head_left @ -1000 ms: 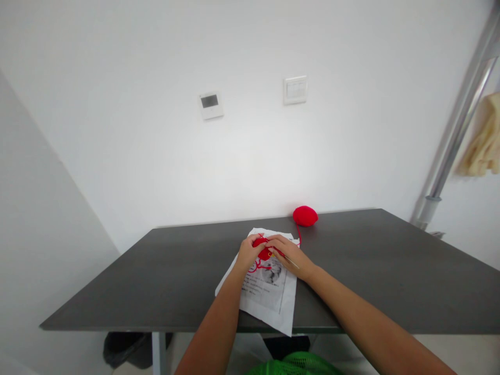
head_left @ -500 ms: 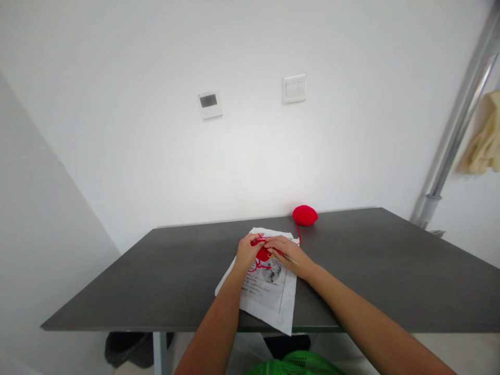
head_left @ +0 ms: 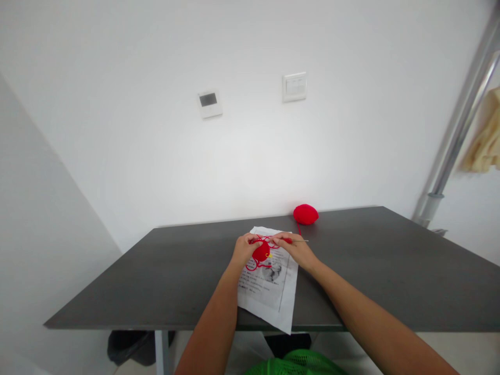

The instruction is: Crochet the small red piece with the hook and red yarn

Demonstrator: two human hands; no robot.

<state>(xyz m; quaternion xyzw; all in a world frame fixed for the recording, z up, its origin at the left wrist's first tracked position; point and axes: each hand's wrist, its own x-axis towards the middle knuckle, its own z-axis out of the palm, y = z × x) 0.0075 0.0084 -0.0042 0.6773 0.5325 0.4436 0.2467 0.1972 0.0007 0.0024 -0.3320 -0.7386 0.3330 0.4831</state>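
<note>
Both my hands work over a printed paper sheet (head_left: 269, 297) on a dark grey table (head_left: 175, 281). My left hand (head_left: 245, 250) pinches a small red crocheted piece (head_left: 261, 252) with a yellow marker on it. My right hand (head_left: 294, 249) is closed on a thin crochet hook (head_left: 300, 240) whose metal end points right. Loose red yarn loops lie under the piece. A strand runs back to a red yarn ball (head_left: 305, 214) near the table's far edge.
A white wall stands behind the table, with a small control panel (head_left: 210, 104) and a light switch (head_left: 295, 86). A metal pole (head_left: 453, 140) rises at the right. A green mesh object (head_left: 297, 364) and a dark bin (head_left: 130, 346) sit below the table.
My right hand has turned and risen slightly, so the hook now points right instead of along my wrist. The red piece shows more between my hands.
</note>
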